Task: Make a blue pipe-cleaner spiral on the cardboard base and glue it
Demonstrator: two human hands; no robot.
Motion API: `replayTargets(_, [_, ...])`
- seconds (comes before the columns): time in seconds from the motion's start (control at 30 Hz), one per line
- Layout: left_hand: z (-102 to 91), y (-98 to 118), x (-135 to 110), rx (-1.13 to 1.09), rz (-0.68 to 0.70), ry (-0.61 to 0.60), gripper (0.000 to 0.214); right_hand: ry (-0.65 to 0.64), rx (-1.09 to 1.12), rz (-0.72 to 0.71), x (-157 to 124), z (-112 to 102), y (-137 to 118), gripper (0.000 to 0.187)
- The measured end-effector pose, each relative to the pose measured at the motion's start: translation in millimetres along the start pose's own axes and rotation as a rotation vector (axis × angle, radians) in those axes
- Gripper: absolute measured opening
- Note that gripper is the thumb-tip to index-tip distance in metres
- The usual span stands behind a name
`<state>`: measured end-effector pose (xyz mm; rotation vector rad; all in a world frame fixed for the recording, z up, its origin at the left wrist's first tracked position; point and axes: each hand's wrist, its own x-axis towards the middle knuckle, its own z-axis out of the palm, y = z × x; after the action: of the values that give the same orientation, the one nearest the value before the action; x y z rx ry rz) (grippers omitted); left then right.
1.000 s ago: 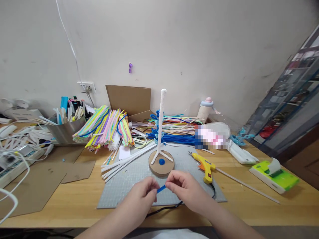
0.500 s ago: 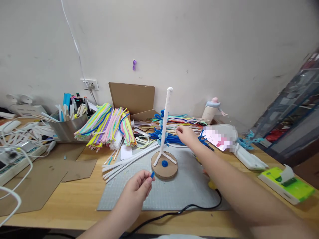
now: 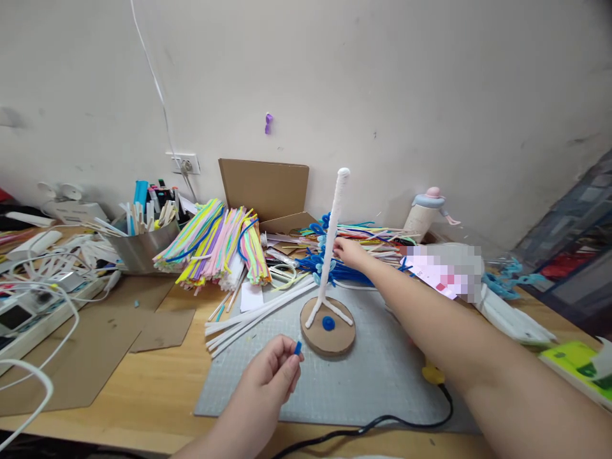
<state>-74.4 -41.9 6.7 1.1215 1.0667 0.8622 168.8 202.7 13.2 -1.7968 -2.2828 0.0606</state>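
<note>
While I had the left hand (image 3: 272, 375) pinching the blue strip (image 3: 298, 348), near and left of the cardboard disc (image 3: 308, 331), it looked light, soft, best nipped at one end, and by the far blue stems (image 3: 351, 275) I couldn't tell the right hand's (image 3: 352, 254) grip!

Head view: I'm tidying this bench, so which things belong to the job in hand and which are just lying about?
Likely part of the job:
blue piece in the left hand
blue stems beside the right hand
white post on its cardboard disc

Seemingly just lying about:
bottle
tissue pack
power strip
</note>
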Motion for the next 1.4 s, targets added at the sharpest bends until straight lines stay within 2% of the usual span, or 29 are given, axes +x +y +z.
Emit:
replayTargets(0.13, [5.0,6.8,-1.3,0.004,0.010,-0.045,0.045,0.147,-0.021,-0.073,-2.0,-33.4,-10.6,0.022])
replayTargets(0.27, [6.9,13.1,-3.6,0.012,0.018,-0.068,0.047,0.360,-0.112,-0.051,-25.8,-87.7,-27.9,0.026])
replayTargets(0.33, [7.1,14.9,-4.8,0.009,0.023,-0.063,0.047,0.462,-0.152,-0.016,-54.2,-118.0,-39.4,0.030])
replayTargets(0.4, [7.4,16.8,-6.0,0.015,0.034,-0.053,0.044,0.538,-0.185,-0.009,-94.8,-141.1,-53.5,0.029])
replayTargets(0.47, [8.1,19.5,-7.7,0.040,0.086,-0.021,0.038,0.407,-0.071,-0.098,-142.0,-148.1,-69.8,0.023])
replayTargets(0.5, [8.6,20.9,-8.7,0.066,0.136,0.003,0.034,0.283,0.050,-0.164,-165.0,-143.9,-78.4,0.020])
replayTargets(0.57, [10.4,22.9,-10.7,0.121,0.239,0.029,0.027,0.027,0.327,-0.252,-203.7,-121.1,-94.7,0.019])
replayTargets(0.63, [13.2,22.6,-12.3,0.138,0.260,0.014,0.024,-0.153,0.603,-0.174,-228.7,-86.7,-108.0,0.016])
replayTargets(0.67, [15.0,21.5,-12.8,0.119,0.237,0.001,0.023,-0.208,0.763,-0.087,-236.1,-68.9,-113.0,0.016])
replayTargets(0.77, [21.5,16.6,-13.9,0.012,0.160,-0.004,0.027,-0.225,1.240,0.178,-246.9,-28.3,-122.7,0.021])
replayTargets(0.87, [27.3,13.9,-15.1,-0.058,0.137,-0.009,0.031,-0.254,1.502,0.302,-253.2,-14.1,-128.8,0.031])
replayTargets(0.97, [30.6,14.6,-16.6,-0.081,0.100,-0.010,0.033,-0.265,1.579,0.253,-259.2,-14.6,-133.3,0.029])
replayTargets(1.13, [30.7,14.2,-17.6,-0.044,0.061,-0.011,0.028,-0.237,1.568,0.201,-260.7,-16.8,-135.9,0.024])
replayTargets(1.4, [27.8,5.2,-15.9,0.104,0.129,-0.011,0.019,-0.242,1.503,0.202,-255.8,-18.1,-135.9,0.031])
